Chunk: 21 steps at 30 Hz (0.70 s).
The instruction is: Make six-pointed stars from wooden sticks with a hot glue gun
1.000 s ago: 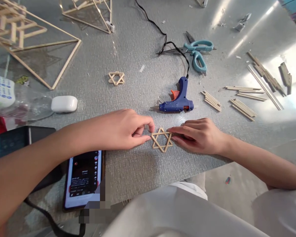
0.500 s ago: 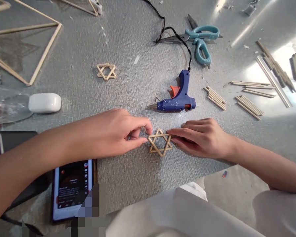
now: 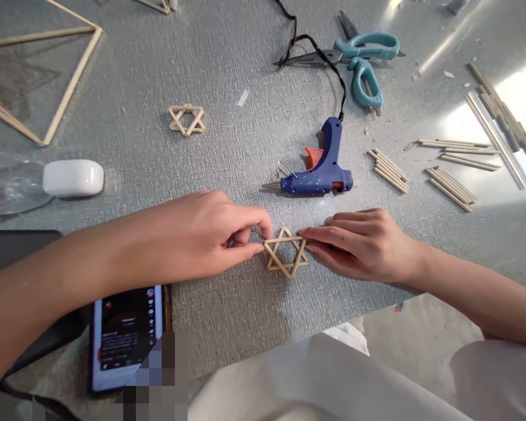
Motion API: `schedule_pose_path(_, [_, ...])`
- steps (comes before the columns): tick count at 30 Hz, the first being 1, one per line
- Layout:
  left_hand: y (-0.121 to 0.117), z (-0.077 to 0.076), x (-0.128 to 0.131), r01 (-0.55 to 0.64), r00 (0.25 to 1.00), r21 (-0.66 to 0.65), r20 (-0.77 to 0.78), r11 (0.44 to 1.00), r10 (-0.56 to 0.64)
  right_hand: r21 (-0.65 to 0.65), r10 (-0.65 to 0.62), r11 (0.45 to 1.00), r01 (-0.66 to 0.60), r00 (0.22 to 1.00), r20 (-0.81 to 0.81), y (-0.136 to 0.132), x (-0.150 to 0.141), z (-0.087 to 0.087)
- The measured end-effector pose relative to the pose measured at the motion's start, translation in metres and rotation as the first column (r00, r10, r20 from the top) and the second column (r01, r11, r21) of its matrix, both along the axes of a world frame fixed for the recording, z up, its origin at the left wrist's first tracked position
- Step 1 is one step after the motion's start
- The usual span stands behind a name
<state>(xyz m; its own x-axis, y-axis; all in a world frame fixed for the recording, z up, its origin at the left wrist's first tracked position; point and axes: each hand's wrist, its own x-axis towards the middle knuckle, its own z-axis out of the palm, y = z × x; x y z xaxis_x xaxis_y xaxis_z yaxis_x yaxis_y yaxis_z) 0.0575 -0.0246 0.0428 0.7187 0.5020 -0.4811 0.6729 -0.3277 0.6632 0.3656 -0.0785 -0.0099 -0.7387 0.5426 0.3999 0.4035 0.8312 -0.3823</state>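
A small six-pointed star of wooden sticks (image 3: 286, 252) lies flat on the grey table (image 3: 228, 146) near its front edge. My left hand (image 3: 210, 234) pinches the star's left point between thumb and forefinger. My right hand (image 3: 359, 242) presses its fingertips together on the star's right point. A blue hot glue gun (image 3: 318, 172) with an orange trigger lies on its side just behind the star, its black cord running to the back. A second finished stick star (image 3: 186, 120) rests farther back on the left.
Teal scissors (image 3: 362, 61) lie at the back. Bundles of cut sticks (image 3: 421, 169) and longer strips (image 3: 499, 117) lie on the right. A white earbud case (image 3: 73, 178), a lit phone (image 3: 125, 336) and a large stick frame (image 3: 44, 76) are on the left.
Both hands keep their grip on the star, which stays put. The view has tilted down, so things at the back slid up and the stick frame partly left the picture.
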Motion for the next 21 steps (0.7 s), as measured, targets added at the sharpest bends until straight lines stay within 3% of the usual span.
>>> schedule_pose_path(21, [0.0005,0.0023,0.0010,-0.020,1.000,-0.035,-0.018,0.999,0.019,-0.004,-0.003,1.000,0.003,1.000,-0.015,0.0007,0.0002,0.0006])
